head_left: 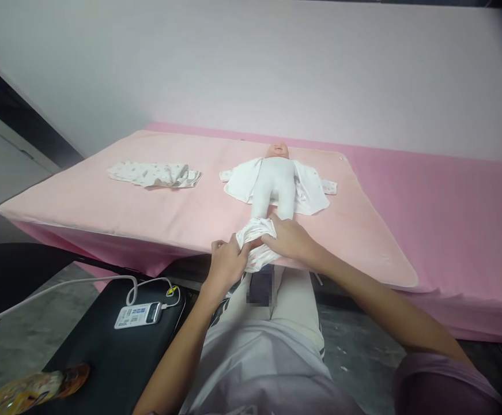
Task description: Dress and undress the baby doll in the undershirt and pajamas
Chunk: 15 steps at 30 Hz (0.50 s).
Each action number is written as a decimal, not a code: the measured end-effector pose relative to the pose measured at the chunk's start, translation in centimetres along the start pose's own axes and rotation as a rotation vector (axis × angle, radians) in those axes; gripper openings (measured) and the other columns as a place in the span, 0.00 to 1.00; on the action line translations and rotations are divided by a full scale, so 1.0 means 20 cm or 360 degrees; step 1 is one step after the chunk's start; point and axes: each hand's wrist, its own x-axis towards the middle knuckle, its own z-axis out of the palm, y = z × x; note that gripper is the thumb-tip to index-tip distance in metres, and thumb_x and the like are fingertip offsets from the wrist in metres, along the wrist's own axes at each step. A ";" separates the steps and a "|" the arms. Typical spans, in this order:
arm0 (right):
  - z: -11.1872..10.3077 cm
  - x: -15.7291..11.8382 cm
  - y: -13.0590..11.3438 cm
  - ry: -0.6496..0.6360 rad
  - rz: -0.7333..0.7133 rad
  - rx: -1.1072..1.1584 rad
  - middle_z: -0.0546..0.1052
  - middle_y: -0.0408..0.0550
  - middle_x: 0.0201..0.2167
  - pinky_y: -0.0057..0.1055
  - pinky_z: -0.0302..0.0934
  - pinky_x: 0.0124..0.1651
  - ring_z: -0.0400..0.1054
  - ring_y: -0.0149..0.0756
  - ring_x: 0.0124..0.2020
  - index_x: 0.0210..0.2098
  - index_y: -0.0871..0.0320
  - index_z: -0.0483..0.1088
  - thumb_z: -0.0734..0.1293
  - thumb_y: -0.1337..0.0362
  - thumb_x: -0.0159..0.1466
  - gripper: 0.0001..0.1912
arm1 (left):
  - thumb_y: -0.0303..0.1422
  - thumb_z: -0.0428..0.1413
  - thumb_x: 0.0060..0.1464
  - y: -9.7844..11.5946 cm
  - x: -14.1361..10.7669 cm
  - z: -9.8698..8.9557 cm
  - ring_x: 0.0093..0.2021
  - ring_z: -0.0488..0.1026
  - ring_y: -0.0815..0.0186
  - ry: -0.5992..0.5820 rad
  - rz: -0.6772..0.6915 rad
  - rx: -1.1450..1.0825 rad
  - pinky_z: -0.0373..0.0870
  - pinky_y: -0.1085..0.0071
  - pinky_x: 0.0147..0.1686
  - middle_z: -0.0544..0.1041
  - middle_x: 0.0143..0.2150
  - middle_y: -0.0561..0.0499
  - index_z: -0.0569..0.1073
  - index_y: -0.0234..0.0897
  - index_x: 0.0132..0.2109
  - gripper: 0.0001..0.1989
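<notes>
A baby doll [274, 176] with a white body lies on its back, its feet toward me. Under it a white baby jacket [311, 187] is spread open, sleeves out to both sides. At the doll's feet I hold a bunched white baby garment [257, 230], probably trousers; its exact kind is hard to tell. My left hand [229, 259] grips its left edge, and my right hand [291, 239] grips its right edge close to the doll's leg. The gathered cloth forms a ring between my hands, over the table's front edge.
A folded patterned baby cloth [155, 174] lies left on the pale pink mat [181, 222]. On a black seat [108, 351] at lower left are a cabled power bank [138, 315] and a yellow-labelled bottle [34, 392]. A white wall [251, 69] stands behind.
</notes>
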 end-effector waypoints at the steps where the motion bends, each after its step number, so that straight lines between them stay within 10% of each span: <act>1: 0.01 0.01 -0.01 -0.0024 0.0025 -0.0076 0.85 0.66 0.49 0.44 0.70 0.46 0.81 0.62 0.48 0.59 0.62 0.72 0.64 0.54 0.75 0.21 | 0.44 0.48 0.75 0.00 0.01 0.00 0.55 0.83 0.41 -0.0033 0.0026 0.0052 0.60 0.41 0.71 0.87 0.43 0.39 0.79 0.39 0.51 0.18; 11: -0.05 0.11 0.17 0.0169 -0.0603 0.0394 0.78 0.60 0.61 0.49 0.67 0.66 0.74 0.54 0.62 0.58 0.58 0.73 0.61 0.65 0.74 0.16 | 0.46 0.58 0.67 -0.04 0.26 0.05 0.60 0.80 0.48 0.0049 0.0192 -0.1013 0.75 0.57 0.62 0.85 0.54 0.44 0.79 0.38 0.52 0.17; 15: -0.14 0.20 0.33 0.0036 -0.0787 0.0553 0.79 0.56 0.58 0.46 0.69 0.62 0.74 0.53 0.58 0.54 0.55 0.77 0.70 0.53 0.73 0.15 | 0.44 0.62 0.64 -0.11 0.36 0.01 0.55 0.79 0.52 -0.0068 0.0211 -0.0985 0.77 0.59 0.58 0.82 0.54 0.44 0.74 0.38 0.55 0.19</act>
